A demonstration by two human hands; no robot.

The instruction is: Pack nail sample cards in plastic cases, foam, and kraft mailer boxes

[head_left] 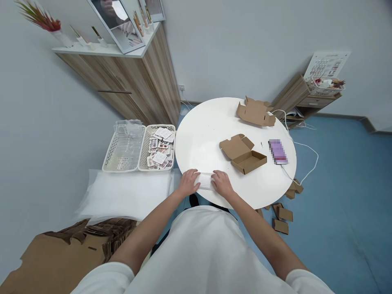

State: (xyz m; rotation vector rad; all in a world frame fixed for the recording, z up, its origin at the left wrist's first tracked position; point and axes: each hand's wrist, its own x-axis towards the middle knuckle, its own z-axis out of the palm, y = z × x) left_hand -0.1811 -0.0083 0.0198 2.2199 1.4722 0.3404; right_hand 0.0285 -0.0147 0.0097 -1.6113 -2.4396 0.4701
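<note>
At the near edge of the round white table (205,134) lies a folded white packing sheet (205,181), flattened into a small rectangle. My left hand (189,182) grips its left end with fingers and thumb. The opposite end is held by my right hand (221,183), whose fingers curl over it. Whether anything is wrapped inside cannot be seen. Beyond my right hand stands an open brown cardboard box (249,162) with its lid folded back. Farther off rests a partly unfolded cardboard box (257,112).
On the left are a basket of printed cards (161,157), a basket of clear plastic cases (127,147), stacked white sheets (128,192) and flat cardboard blanks (61,257). A blurred purple phone (278,152) with a white cable lies right. Small boxes (283,214) sit on the floor.
</note>
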